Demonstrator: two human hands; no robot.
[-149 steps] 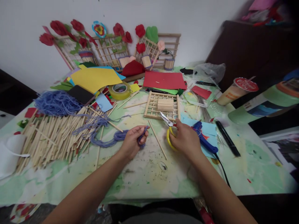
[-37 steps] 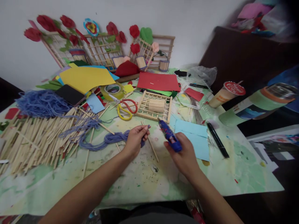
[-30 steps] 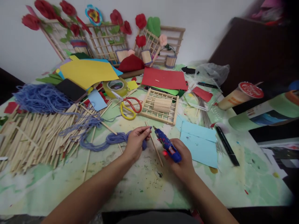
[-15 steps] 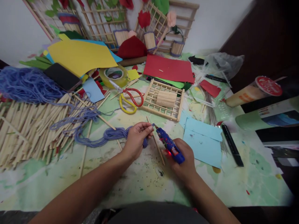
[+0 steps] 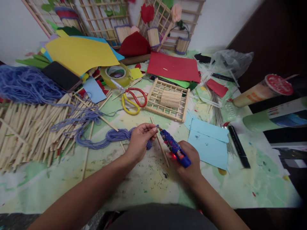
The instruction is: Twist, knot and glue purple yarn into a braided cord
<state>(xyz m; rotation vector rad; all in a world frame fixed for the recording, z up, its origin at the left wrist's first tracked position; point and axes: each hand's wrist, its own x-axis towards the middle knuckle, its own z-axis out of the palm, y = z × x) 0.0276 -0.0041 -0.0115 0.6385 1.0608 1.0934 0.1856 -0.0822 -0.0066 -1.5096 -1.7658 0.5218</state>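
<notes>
Replacing the scissors (image 5: pixel 123 90), a glue gun (image 5: pixel 173 145) fills the right hand (image 5: pixel 192 161).

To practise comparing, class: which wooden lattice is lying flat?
The small lattice beside the scissors lies flat on the table; the other lattices are propped up at the back.

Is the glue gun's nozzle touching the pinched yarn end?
Cannot tell. The head view shows the nozzle of the glue gun right at the yarn end, too small to separate contact from gap.

A craft workspace — paper sheets (image 5: pixel 81 52), loose wooden sticks (image 5: pixel 31 134) and blue yarn (image 5: pixel 26 84) crowd the covered table (image 5: pixel 134 188).
</notes>
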